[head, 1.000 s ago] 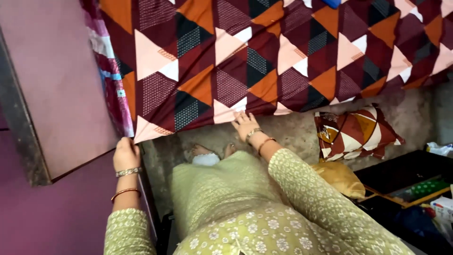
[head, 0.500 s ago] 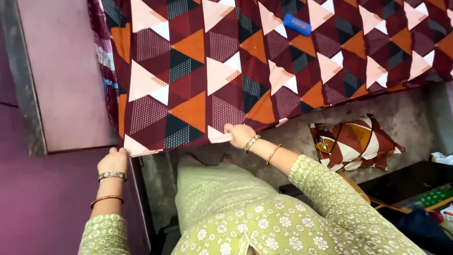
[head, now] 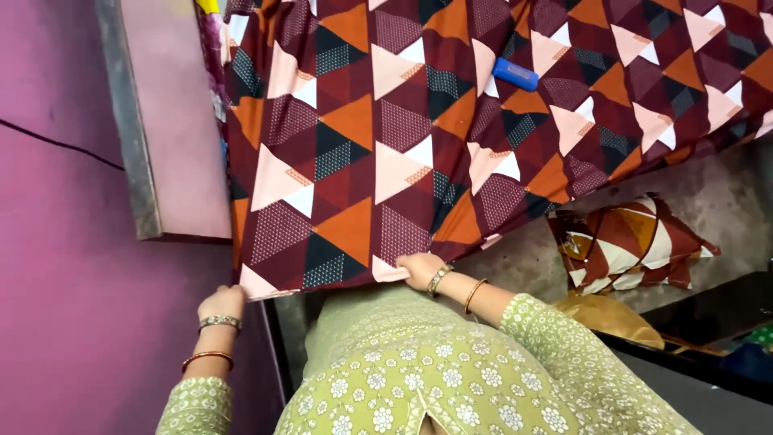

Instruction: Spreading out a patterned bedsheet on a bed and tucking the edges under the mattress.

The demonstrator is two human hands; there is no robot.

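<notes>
Head view: a person's left hand (head: 222, 303) and right hand (head: 419, 269) grip the near edge of a triangle-patterned bedsheet (head: 451, 137) spread across the bed, fingers pinching the cloth. A blue object (head: 515, 74) lies on the sheet; a matching pillow (head: 628, 242) rests on the floor.

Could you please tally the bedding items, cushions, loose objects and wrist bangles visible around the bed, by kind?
Patterned bedsheet, its edge held by the left hand and right hand: 1
Patterned pillow on the floor: 1
Golden cushion: 1
Blue object on the sheet: 1
Bangles, left wrist: 2
Bangles, right wrist: 2
Total: 8
</notes>
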